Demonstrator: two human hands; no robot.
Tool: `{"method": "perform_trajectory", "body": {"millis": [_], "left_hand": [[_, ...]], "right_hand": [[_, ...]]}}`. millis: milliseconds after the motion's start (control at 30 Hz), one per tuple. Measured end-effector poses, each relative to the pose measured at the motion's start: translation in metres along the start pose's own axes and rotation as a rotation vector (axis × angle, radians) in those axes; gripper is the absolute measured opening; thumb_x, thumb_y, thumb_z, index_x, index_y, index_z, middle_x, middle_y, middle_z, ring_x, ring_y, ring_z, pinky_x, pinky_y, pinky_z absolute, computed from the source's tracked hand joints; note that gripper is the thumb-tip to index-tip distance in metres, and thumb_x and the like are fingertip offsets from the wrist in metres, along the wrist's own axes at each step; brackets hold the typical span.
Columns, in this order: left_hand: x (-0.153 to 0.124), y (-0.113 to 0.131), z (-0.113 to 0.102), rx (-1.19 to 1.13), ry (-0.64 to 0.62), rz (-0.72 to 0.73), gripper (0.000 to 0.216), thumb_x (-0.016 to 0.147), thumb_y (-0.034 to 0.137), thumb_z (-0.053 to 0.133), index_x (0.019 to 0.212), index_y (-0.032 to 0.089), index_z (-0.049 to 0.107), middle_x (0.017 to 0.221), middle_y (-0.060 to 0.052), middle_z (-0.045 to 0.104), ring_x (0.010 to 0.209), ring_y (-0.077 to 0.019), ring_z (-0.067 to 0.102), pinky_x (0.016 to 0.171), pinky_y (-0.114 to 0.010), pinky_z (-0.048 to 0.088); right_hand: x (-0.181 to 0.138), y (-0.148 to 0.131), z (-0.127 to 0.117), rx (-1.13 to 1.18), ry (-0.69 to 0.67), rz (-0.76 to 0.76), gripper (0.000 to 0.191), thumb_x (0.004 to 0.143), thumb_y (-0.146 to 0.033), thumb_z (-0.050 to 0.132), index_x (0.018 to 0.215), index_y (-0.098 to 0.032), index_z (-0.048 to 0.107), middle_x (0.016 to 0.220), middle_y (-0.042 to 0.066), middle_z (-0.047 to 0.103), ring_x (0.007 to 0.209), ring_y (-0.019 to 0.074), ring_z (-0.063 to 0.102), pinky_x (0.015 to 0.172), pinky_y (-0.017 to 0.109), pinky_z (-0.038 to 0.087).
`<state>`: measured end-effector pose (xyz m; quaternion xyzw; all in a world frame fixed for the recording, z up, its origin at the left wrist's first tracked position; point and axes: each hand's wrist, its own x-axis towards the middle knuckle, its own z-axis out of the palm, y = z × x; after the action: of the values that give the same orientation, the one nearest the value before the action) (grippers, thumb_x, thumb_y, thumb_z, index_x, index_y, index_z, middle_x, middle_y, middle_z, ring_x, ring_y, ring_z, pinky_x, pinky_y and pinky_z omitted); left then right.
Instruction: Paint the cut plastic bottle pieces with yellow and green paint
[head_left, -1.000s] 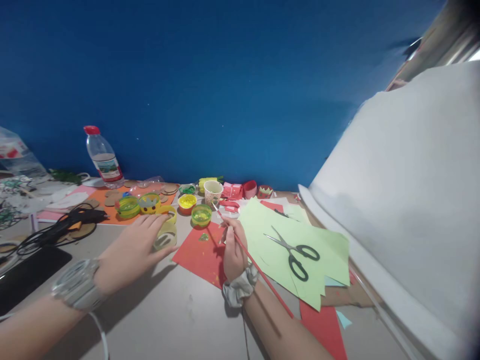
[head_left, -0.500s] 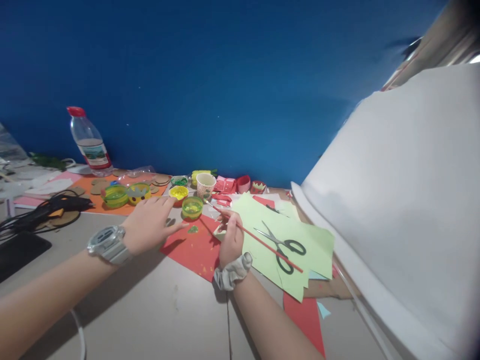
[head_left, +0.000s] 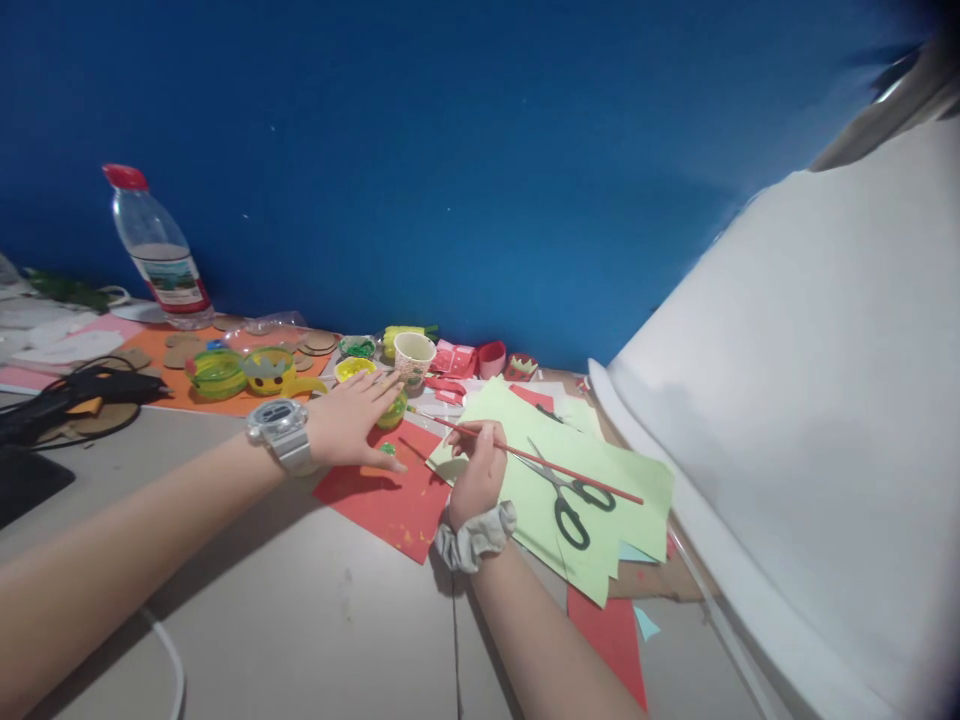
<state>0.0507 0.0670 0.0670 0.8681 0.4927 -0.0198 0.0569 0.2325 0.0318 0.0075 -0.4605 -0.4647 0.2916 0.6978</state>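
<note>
My right hand (head_left: 480,462) is closed around a thin red paintbrush (head_left: 570,470), whose bristle end points left toward the paper cup (head_left: 414,358). My left hand (head_left: 356,425) has its fingers stretched out above the red paper (head_left: 382,510). Those fingers partly hide a yellow-green round container (head_left: 393,412); whether they touch it, I cannot tell. Just beyond them sits a small dish of yellow paint (head_left: 354,370), with a dish of green paint (head_left: 358,347) behind it. A green paint blob (head_left: 388,449) lies on the red paper near my left thumb.
Black-handled scissors (head_left: 559,490) lie on light green paper (head_left: 630,470) at right. Decorated yellow rings (head_left: 270,372) stand on orange paper (head_left: 214,404). A water bottle (head_left: 161,260) leans near the blue wall (head_left: 450,150). Black cables (head_left: 97,390) lie at left; a large white sheet (head_left: 810,400) rises at right.
My left hand has moved right, its fingers now over the yellow-green container. My right hand has shifted slightly right and up, and the paintbrush lies at a flatter angle. The view has shifted a little.
</note>
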Motion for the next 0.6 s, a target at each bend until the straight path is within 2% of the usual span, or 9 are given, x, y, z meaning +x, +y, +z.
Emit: {"method": "perform_trajectory", "body": {"millis": [133,267,433,600], "left_hand": [[0.000,-0.012,0.004,-0.022,-0.002,-0.004,0.110,0.074,0.082,0.048,0.155,0.013,0.019,0.161,-0.021,0.011,0.149,-0.0382,0.015,0.118,-0.050,0.013],[-0.001,-0.019,0.008,-0.029,0.011,0.021,0.099,0.077,0.080,0.047,0.154,0.023,0.023,0.162,-0.019,0.015,0.150,-0.0370,0.014,0.118,-0.055,0.005],[0.001,-0.019,0.017,0.022,0.057,0.019,0.104,0.073,0.086,0.043,0.152,0.020,0.029,0.161,-0.020,0.019,0.149,-0.0417,0.013,0.114,-0.062,-0.005],[0.002,-0.019,0.017,0.063,0.042,0.012,0.105,0.073,0.088,0.039,0.153,0.021,0.028,0.160,-0.020,0.020,0.150,-0.0389,0.009,0.114,-0.060,-0.012]], "right_hand": [[-0.002,-0.001,-0.001,-0.053,-0.058,-0.050,0.034,0.100,-0.038,0.035,0.079,-0.019,0.054,0.063,-0.001,0.058,0.056,0.0135,0.051,0.058,0.028,0.042],[-0.007,-0.001,0.000,-0.113,-0.129,-0.101,0.032,0.100,-0.038,0.036,0.080,-0.021,0.055,0.064,-0.002,0.060,0.057,0.0141,0.054,0.060,0.029,0.043],[-0.007,0.002,0.000,-0.157,-0.143,-0.121,0.029,0.101,-0.035,0.036,0.083,-0.021,0.054,0.067,-0.002,0.061,0.055,0.0132,0.052,0.059,0.029,0.042],[-0.007,0.004,0.001,-0.150,-0.134,-0.101,0.027,0.099,-0.035,0.039,0.082,-0.020,0.054,0.067,-0.002,0.063,0.055,0.0126,0.052,0.060,0.028,0.042]]}}
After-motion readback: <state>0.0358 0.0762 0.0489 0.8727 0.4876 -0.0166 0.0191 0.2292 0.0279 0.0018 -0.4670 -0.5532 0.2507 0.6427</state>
